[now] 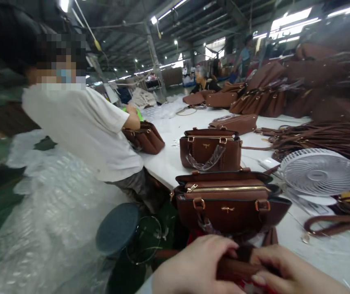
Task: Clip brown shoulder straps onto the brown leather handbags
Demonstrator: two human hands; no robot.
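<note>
At the bottom of the head view, my left hand [195, 267] and my right hand [288, 269] are both closed on a brown leather strap [234, 268] that runs between them. Part of the strap is hidden under my fingers. Just beyond them stands a brown handbag [224, 208] with a gold zipper and a gold bow emblem, its side flaps spread. Clear plastic wraps its handle. Behind it, a second brown handbag [210, 151] is upright with its plastic-wrapped handle hanging down in front.
A white fan [320, 173] and piled brown straps [325, 136] lie on the right of the white table [170, 161]. More bags [261, 90] are heaped behind. At left, a person in a white shirt [83, 126] handles a bag near a blue stool [118, 228] and bubble wrap [55, 212].
</note>
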